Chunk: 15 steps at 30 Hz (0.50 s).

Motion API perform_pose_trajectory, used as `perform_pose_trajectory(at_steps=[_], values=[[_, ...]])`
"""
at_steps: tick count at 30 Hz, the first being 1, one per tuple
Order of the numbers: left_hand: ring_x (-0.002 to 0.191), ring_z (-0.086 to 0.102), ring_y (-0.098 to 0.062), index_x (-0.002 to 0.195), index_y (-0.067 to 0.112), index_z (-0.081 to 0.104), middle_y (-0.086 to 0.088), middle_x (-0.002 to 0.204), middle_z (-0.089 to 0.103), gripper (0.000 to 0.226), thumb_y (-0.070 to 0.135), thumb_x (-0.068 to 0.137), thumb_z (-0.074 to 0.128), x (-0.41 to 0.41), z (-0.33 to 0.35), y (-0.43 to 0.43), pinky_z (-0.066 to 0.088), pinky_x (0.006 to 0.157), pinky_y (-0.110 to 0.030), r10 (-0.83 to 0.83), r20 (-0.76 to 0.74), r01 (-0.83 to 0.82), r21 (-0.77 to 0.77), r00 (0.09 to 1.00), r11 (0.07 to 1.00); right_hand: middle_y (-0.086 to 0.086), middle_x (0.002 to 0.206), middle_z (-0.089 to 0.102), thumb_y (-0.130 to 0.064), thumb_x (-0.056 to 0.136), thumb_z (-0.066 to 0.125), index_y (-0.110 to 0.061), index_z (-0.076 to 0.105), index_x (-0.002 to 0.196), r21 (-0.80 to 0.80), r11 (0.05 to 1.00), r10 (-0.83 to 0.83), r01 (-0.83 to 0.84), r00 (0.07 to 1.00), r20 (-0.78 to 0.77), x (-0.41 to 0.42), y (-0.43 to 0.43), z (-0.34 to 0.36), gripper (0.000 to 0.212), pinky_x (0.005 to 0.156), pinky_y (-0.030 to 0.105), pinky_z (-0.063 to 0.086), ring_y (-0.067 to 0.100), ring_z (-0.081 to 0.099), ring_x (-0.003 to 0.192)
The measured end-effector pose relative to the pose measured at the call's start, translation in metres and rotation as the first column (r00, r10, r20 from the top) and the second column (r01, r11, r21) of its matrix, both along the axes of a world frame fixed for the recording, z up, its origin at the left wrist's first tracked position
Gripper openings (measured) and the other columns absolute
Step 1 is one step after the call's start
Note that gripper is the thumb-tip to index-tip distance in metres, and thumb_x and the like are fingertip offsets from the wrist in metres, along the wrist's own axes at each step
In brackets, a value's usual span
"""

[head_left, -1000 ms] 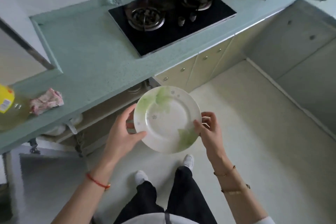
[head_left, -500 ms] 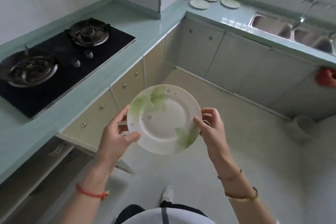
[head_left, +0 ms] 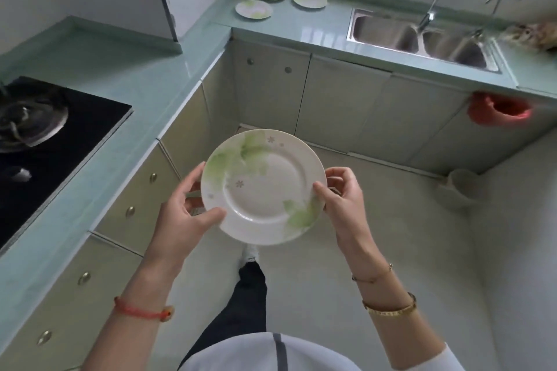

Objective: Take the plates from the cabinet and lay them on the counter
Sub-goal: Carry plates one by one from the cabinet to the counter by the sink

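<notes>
Gripping a leaf-patterned plate (head_left: 263, 187) by opposite rims, left hand (head_left: 184, 220) and right hand (head_left: 343, 199) are both clamping it above the floor (head_left: 391, 235).

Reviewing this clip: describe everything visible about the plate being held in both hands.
The plate is round and white, glossy like glazed ceramic, with a wide rim around a shallow well, pale green leaf prints and small pinkish flowers. It looks empty and unbroken. It is face up, slightly tilted, in the air above the floor. The left hand grips its left rim, thumb on top; the right hand grips the right rim.
</notes>
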<state>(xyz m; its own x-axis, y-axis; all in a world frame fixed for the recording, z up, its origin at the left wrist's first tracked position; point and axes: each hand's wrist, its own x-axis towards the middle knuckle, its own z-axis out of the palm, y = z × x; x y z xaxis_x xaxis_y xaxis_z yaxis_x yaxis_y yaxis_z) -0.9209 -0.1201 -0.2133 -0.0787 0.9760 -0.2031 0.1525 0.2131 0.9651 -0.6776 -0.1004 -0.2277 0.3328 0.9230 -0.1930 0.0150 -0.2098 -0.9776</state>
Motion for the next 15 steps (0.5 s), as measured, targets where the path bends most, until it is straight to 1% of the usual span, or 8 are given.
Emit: perform_pose_trajectory(at_steps=[2,3,6,9,11,15], values=[[0.096,0.068,-0.002,0.141,0.038,0.052,0.008,0.116,0.069,0.085,0.008,0.064,0.072,0.002,0.000,0.046,0.055,0.075,-0.015,-0.019,0.016,0.019,0.006,1.000,1.000,0.002,0.093,0.060,-0.002,0.087,0.060,-0.014,0.055,0.098,-0.003,1.000,-0.023,0.023,1.000,0.004,0.001,0.038,0.001,0.017,0.050,0.011,0.041,0.012,0.054,0.074],[0.096,0.068,-0.001,0.142,0.037,0.051,0.007,0.116,0.069,0.085,0.010,0.063,0.070,0.002,0.002,0.070,0.056,0.076,-0.016,-0.031,0.024,0.031,0.004,0.999,1.000,0.003,0.094,0.061,-0.002,0.087,0.060,-0.013,0.055,0.098,-0.003,0.999,-0.036,0.036,0.999,0.008,0.001,0.059,0.003,0.016,0.051,0.011,0.042,0.012,0.054,0.075],[0.106,0.067,-0.011,0.143,0.037,0.049,0.004,0.120,0.068,0.088,0.009,0.062,0.069,0.001,0.007,0.143,0.055,0.087,-0.024,-0.071,0.012,0.071,0.017,0.997,0.997,0.009,0.098,0.063,-0.002,0.086,0.061,-0.007,0.056,0.102,0.007,0.998,-0.069,0.069,0.997,0.022,0.002,0.121,0.011,0.017,0.057,0.019,0.044,0.015,0.056,0.079],[0.112,0.064,-0.016,0.143,0.038,0.049,0.004,0.123,0.067,0.087,0.005,0.066,0.072,0.001,0.010,0.213,0.053,0.095,-0.032,-0.111,-0.011,0.111,0.026,0.994,0.993,0.012,0.100,0.065,-0.003,0.086,0.061,-0.008,0.057,0.101,0.009,0.995,-0.102,0.102,0.995,0.005,0.002,0.181,0.017,0.016,0.060,0.025,0.045,0.017,0.057,0.081],[0.116,0.062,-0.015,0.143,0.038,0.048,0.004,0.128,0.064,0.088,0.007,0.066,0.074,0.002,0.010,0.258,0.052,0.098,-0.035,-0.149,-0.034,0.149,0.023,0.988,0.988,0.010,0.099,0.065,-0.004,0.086,0.061,-0.009,0.057,0.101,0.007,0.992,-0.127,0.127,0.992,0.002,0.005,0.219,0.019,0.016,0.061,0.026,0.046,0.017,0.058,0.081],[0.116,0.061,-0.013,0.145,0.038,0.046,0.001,0.132,0.060,0.090,0.005,0.067,0.077,0.010,0.008,0.341,0.051,0.099,-0.034,-0.193,-0.065,0.194,0.003,0.979,0.981,0.012,0.101,0.065,-0.006,0.087,0.062,-0.008,0.056,0.103,-0.004,0.987,-0.161,0.161,0.986,0.045,0.014,0.290,0.020,0.018,0.069,0.030,0.049,0.017,0.059,0.084]])
